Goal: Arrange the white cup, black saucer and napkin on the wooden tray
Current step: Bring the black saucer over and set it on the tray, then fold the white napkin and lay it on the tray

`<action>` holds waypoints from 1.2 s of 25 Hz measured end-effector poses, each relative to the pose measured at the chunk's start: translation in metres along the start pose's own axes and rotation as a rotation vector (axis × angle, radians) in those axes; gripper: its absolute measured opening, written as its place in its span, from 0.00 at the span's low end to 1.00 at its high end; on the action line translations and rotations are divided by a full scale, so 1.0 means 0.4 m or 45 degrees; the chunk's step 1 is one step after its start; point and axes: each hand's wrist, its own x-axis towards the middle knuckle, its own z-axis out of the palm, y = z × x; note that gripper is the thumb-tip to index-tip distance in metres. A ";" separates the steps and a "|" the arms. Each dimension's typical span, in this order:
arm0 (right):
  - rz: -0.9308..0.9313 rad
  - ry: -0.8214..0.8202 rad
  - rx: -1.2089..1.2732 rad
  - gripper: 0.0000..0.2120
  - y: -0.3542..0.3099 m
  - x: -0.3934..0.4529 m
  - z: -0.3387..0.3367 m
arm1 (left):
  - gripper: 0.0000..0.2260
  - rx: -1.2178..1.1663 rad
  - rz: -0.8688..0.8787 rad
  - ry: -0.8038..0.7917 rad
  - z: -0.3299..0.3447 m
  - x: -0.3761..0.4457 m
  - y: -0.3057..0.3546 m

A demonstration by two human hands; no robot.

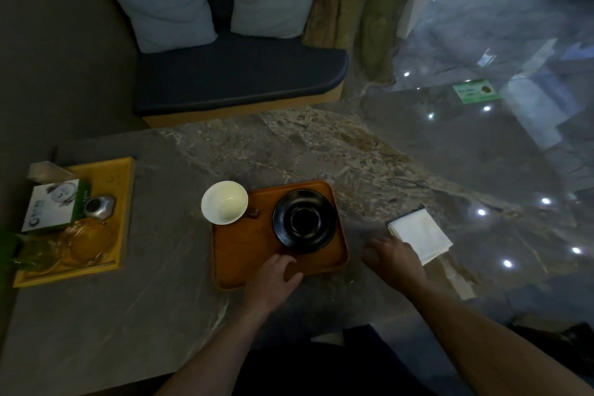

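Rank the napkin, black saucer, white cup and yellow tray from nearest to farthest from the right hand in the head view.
From the right hand:
1. Napkin, just right of it on the table.
2. Black saucer, left, on the wooden tray.
3. White cup, at that tray's far-left corner.
4. Yellow tray, far left.

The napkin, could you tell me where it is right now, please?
In the head view, the napkin lies folded on the stone table, right of the wooden tray, just beyond the right hand.

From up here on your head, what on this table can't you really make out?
- Small dark thing beside the white cup, head view: half hidden by the cup, unidentifiable.
- Print on the white-and-green box: too small.
- Black saucer near rim: left hand fingertips cover it; contact unclear.
- Napkin near corner: right hand hides it.
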 end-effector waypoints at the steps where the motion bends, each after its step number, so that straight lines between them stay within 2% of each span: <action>1: -0.010 -0.019 -0.045 0.15 0.017 -0.005 -0.017 | 0.18 0.067 0.034 -0.081 -0.004 0.009 0.020; 6: -0.024 -0.156 -0.244 0.17 0.160 -0.008 -0.092 | 0.23 0.402 0.082 -0.499 -0.029 0.091 0.167; 9: -0.022 -0.221 -0.269 0.17 0.259 0.010 -0.125 | 0.24 0.546 0.050 -0.624 -0.024 0.139 0.257; 17: -0.094 -0.295 -0.363 0.24 0.449 0.086 -0.176 | 0.16 0.579 0.020 -0.591 0.037 0.240 0.464; 20: -0.176 -0.328 -0.417 0.29 0.469 0.119 -0.184 | 0.23 0.592 -0.044 -0.645 0.044 0.267 0.523; 22: -0.212 -0.346 -0.437 0.35 0.471 0.137 -0.193 | 0.28 0.632 -0.029 -0.582 0.052 0.281 0.559; 25: -0.255 -0.367 -0.482 0.44 0.462 0.155 -0.199 | 0.28 0.551 -0.023 -0.492 0.094 0.293 0.589; 30: -0.304 -0.353 -0.516 0.46 0.460 0.172 -0.186 | 0.32 0.550 -0.125 -0.305 0.173 0.308 0.606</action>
